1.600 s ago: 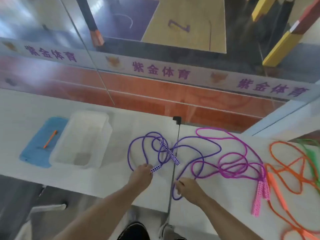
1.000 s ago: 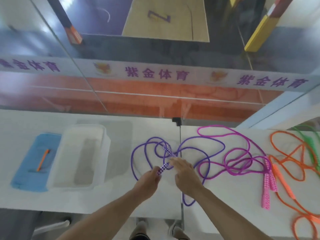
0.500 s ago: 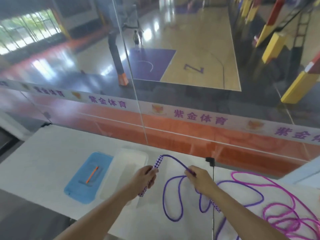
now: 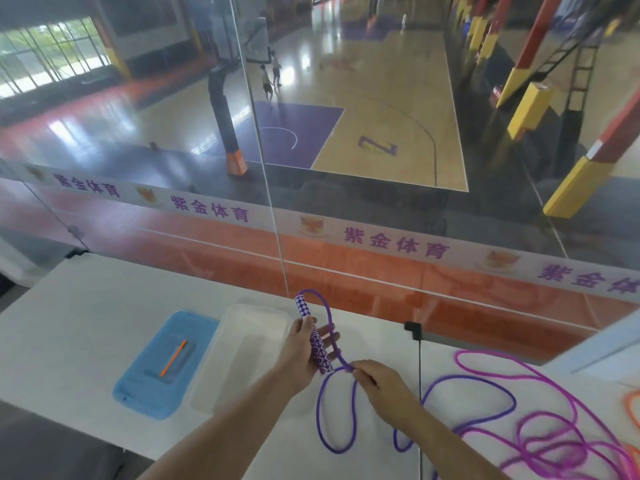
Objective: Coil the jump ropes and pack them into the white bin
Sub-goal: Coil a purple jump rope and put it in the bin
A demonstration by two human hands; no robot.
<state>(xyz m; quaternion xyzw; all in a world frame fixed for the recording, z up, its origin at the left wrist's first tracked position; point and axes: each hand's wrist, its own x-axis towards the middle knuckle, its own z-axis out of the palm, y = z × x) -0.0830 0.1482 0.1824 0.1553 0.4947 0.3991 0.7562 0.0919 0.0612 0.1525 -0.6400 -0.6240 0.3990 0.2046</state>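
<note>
— How far along was the coiling at that moment?

— Barely begun, by my reading. The left hand (image 4: pixel 300 351) held the checkered handle (image 4: pixel 313 336) of the purple rope (image 4: pixel 337 415) upright, fingers curled round it, just above the counter (image 4: pixel 86 306). One short arc of cord ran from the handle's top over to the right hand (image 4: pixel 382 389), whose fingers pinched the cord just beside the handle's lower end. That looked like a first loop being formed, nothing more.

— And the rest of that rope?

— It lay in loose bends on the counter below and to the right of the hands, not gathered.

— Anything in the white bin (image 4: pixel 242 355) yet?

— It looked empty to me, though its pale walls made the inside hard to read. It sat just left of the left hand, beside a blue mat (image 4: pixel 162 372) with an orange pen (image 4: pixel 174 357) on it.

— What was left, then?

— Nearly everything. The magenta rope (image 4: pixel 540 427) sprawled uncoiled at the right, tangled in places, and a bit of orange rope (image 4: pixel 631 410) showed at the right edge.

— What couldn't you make out?

— The purple rope's second handle was not visible. The orange rope was cut off by the frame, so its length and any further ropes were unknowable. The right fingertips were mostly hidden behind the hand itself.
</note>
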